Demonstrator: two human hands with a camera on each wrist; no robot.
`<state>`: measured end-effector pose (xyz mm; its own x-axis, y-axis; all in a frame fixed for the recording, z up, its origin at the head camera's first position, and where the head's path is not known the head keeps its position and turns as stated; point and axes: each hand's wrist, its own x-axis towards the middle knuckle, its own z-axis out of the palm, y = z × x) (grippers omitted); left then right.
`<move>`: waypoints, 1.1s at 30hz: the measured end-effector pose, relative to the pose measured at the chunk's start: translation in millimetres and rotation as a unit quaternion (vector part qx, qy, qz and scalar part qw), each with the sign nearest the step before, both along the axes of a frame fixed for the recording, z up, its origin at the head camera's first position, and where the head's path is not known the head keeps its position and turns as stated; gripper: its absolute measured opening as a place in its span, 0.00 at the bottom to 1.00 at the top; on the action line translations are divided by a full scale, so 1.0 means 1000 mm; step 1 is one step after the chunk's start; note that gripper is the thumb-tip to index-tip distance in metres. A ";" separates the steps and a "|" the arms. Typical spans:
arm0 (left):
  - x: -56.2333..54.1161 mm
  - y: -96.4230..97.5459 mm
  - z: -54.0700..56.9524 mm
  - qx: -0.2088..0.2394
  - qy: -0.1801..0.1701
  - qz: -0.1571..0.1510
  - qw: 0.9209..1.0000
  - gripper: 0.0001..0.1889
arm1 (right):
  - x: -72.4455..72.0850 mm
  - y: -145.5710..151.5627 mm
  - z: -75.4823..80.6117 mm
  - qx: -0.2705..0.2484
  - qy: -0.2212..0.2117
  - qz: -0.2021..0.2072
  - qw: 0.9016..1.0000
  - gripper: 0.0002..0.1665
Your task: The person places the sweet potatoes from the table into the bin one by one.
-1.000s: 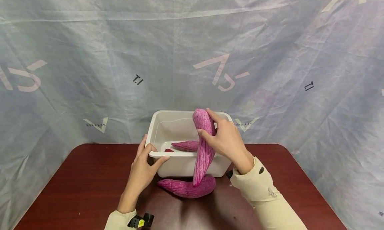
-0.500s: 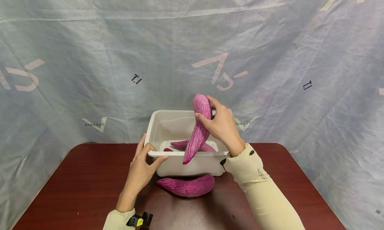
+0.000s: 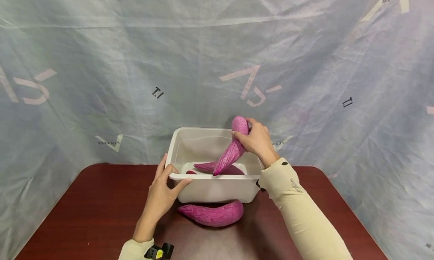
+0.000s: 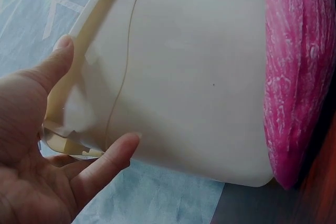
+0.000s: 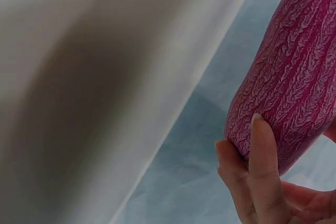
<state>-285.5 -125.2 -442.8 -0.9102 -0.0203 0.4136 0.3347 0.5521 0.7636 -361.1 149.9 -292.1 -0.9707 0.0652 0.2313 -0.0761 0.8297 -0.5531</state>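
Note:
My right hand (image 3: 256, 141) grips a pink-purple sweet potato (image 3: 234, 149) by its thick upper end, over the right part of a white plastic bin (image 3: 217, 188). The tapered tip slants down to the left and overlaps the bin's front rim in the head view. The right wrist view has fingertips (image 5: 262, 145) pressed against the wrinkled skin. At the bin's front left corner, my left hand (image 3: 162, 194) holds the rim, thumb outside the front wall. Inside lie a second sweet potato (image 3: 205, 167) and a small dark red piece (image 3: 191, 172), mostly hidden by the front rim.
Another sweet potato (image 3: 215, 214) lies on the reddish-brown table (image 3: 84, 214), along the bin's front wall. A grey cloth backdrop (image 3: 190, 64) hangs behind the table and around its sides.
My right hand has raised the sweet potato from in front of the bin, then brought it slightly right and lower over the opening. The left hand stays on the rim.

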 end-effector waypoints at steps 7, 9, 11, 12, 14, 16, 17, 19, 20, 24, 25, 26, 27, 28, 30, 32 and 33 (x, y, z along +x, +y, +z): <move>0.001 -0.001 -0.003 -0.001 0.001 0.001 1.000 0.22 | -0.004 0.010 -0.011 -0.025 -0.023 -0.019 0.999 0.46; 0.001 -0.001 -0.003 0.001 -0.001 0.003 1.000 0.22 | -0.005 0.010 -0.014 -0.029 -0.032 -0.022 0.999 0.46; 0.002 -0.001 -0.002 0.002 -0.005 0.003 1.000 0.22 | -0.006 0.010 -0.017 -0.023 -0.042 -0.025 0.999 0.46; 0.002 0.000 -0.002 0.002 -0.007 0.003 1.000 0.22 | -0.006 0.010 -0.018 -0.017 -0.046 -0.025 0.998 0.46; 0.002 0.000 -0.002 0.002 -0.010 0.003 1.000 0.22 | -0.006 0.012 -0.019 0.000 -0.058 -0.028 0.998 0.46; 0.002 0.001 -0.001 0.002 -0.013 0.002 1.000 0.22 | -0.005 0.014 -0.018 0.017 -0.067 -0.031 0.997 0.47; 0.001 0.001 0.000 0.002 -0.012 0.002 1.000 0.22 | -0.005 0.015 -0.018 0.023 -0.070 -0.033 0.997 0.47; 0.000 0.001 0.000 0.004 -0.009 0.002 1.000 0.22 | -0.003 0.017 -0.016 0.029 -0.075 -0.031 0.996 0.46; 0.000 0.001 0.000 0.005 -0.009 0.002 1.000 0.22 | -0.002 0.018 -0.016 0.032 -0.074 -0.031 0.996 0.46; -0.001 0.001 0.000 0.004 -0.006 0.001 1.000 0.21 | 0.002 0.019 -0.015 0.039 -0.070 -0.025 0.996 0.45; -0.001 0.001 -0.001 0.004 -0.006 0.002 1.000 0.21 | 0.004 0.018 -0.014 0.041 -0.071 -0.023 0.996 0.45; -0.001 0.002 0.000 0.004 -0.006 0.002 1.000 0.21 | 0.005 0.018 -0.014 0.043 -0.072 -0.023 0.996 0.45; -0.001 0.002 0.000 0.003 -0.006 0.002 1.000 0.22 | 0.007 0.017 -0.014 0.045 -0.073 -0.022 0.996 0.44; -0.001 0.002 0.000 0.004 -0.006 0.002 1.000 0.22 | 0.009 0.016 -0.014 0.047 -0.073 -0.020 0.996 0.44; -0.001 0.001 -0.001 0.006 -0.008 0.003 1.000 0.22 | 0.013 0.015 -0.015 0.050 -0.071 -0.016 0.996 0.43; -0.001 0.001 -0.001 0.006 -0.010 0.002 1.000 0.22 | 0.019 0.013 -0.015 0.054 -0.062 -0.011 0.997 0.41; -0.001 0.001 -0.001 0.006 -0.011 0.001 1.000 0.22 | 0.022 0.013 -0.015 0.056 -0.058 -0.007 0.997 0.40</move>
<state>-286.2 -123.9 -443.7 -0.9189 -0.0268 0.3936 0.3170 0.5436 0.7772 -339.0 162.5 -307.6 -0.9904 0.0588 0.1249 -0.0055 0.8870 -0.4616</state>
